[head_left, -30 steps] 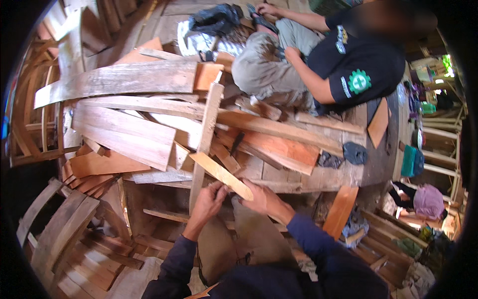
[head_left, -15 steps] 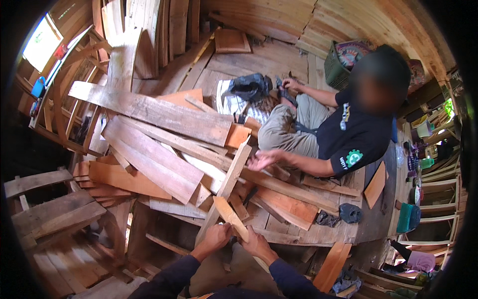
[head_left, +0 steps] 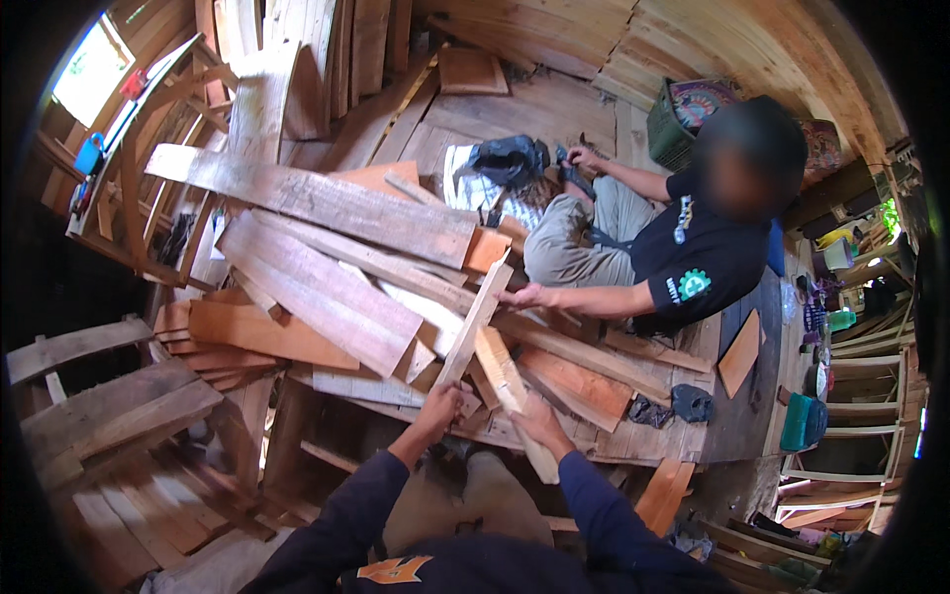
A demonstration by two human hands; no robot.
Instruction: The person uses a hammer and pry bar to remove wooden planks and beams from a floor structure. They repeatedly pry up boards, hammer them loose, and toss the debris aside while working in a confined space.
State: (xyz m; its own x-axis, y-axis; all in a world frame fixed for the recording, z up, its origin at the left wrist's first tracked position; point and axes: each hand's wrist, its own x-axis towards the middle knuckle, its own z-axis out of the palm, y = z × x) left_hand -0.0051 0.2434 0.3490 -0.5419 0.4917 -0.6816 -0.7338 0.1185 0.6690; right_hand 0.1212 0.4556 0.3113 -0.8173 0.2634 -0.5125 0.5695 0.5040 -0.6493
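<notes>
Separately, by the platform edge [head_left: 623, 448], my left hand [head_left: 441, 407] clasps a narrow batten [head_left: 477, 322] low down, my right hand [head_left: 538, 420] a pale plank [head_left: 503, 370] midway.

And it's two hands for me, left hand [head_left: 443, 404] and right hand [head_left: 537, 420], with two lengths of wood: one batten [head_left: 478, 322] in my left, one pale strip [head_left: 503, 371] in my right! One co-worker [head_left: 698, 247] between two and three o'clock. One green basket [head_left: 671, 137] at two; one teal container [head_left: 804, 424] and two dark bundles [head_left: 693, 403] at four! One window [head_left: 91, 71] at ten, one square board [head_left: 473, 71] at twelve, one orange board [head_left: 739, 353] at three! The heaped boards [head_left: 317, 203] overlap too much to count.
</notes>
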